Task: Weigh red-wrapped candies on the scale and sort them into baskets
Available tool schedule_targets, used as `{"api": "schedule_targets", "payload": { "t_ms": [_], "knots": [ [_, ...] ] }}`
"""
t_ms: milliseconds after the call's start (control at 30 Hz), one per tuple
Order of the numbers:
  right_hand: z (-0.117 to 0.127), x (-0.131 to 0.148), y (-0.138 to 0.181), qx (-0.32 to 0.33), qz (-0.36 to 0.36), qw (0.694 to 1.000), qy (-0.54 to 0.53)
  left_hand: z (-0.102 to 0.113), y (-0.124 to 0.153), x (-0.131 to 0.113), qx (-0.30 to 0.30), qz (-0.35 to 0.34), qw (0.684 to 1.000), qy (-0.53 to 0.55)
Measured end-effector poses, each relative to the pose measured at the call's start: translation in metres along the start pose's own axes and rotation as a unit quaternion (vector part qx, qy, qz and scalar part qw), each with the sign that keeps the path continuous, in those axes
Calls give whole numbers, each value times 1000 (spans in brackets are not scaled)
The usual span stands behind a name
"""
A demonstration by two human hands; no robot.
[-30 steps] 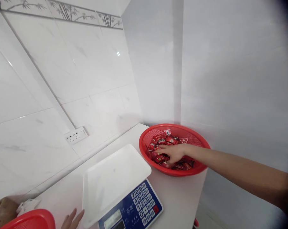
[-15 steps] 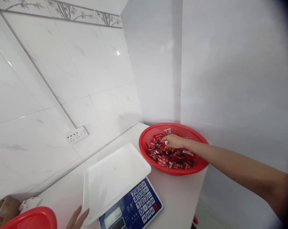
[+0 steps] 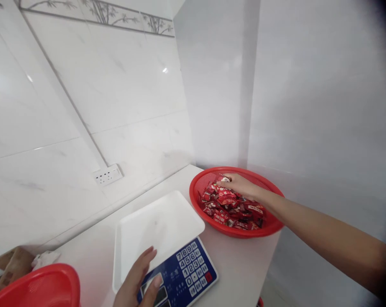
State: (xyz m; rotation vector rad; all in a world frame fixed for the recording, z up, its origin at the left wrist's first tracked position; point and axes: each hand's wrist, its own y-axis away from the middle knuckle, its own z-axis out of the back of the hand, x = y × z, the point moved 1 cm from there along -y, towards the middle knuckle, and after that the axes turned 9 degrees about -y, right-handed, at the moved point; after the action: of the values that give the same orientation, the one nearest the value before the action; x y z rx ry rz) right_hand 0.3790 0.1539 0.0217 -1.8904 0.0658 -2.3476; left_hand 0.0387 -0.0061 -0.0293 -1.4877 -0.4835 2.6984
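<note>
A red mesh basket point(image 3: 199, 187) stands in the far right corner of the white counter, filled with several small red wrapped candies point(image 3: 231, 209). My right hand point(image 3: 239, 184) reaches into it at the far side, fingers closed on a candy near the rim. In front of me sits a weighing scale with a bare white tray point(image 3: 157, 226) and a blue keypad point(image 3: 193, 268). My left hand point(image 3: 138, 281) rests on the scale's front edge, fingers stretched out, thumb on the display.
A second red basket point(image 3: 36, 288) shows at the bottom left corner. Behind it lie a brown cardboard piece point(image 3: 12, 266) and a crumpled white cloth point(image 3: 45, 258). A wall socket point(image 3: 108, 175) sits on the tiled wall above the counter.
My right hand moved from the middle of the candies to the basket's far side. My left hand rose from the counter's edge onto the scale's front.
</note>
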Motion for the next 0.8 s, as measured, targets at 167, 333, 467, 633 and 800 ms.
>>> {"api": "schedule_targets", "payload": {
  "t_ms": [167, 333, 467, 633, 800],
  "knots": [
    [-70, 31, 26, 173, 9, 980, -92, -24, -13, -49, 104, 116, 956, 248],
    [-132, 44, 49, 337, 7, 936, -104, -27, -37, -55, 92, 175, 905, 375],
    [-155, 40, 43, 303, 17, 947, -105, -8, -41, -33, -24, 171, 912, 373],
    [-170, 26, 27, 262, -6, 954, -143, 24, -31, -11, -155, 169, 909, 349],
    [-174, 14, 14, 206, 18, 977, -49, 41, -17, -5, -167, 169, 906, 350]
  ]
}}
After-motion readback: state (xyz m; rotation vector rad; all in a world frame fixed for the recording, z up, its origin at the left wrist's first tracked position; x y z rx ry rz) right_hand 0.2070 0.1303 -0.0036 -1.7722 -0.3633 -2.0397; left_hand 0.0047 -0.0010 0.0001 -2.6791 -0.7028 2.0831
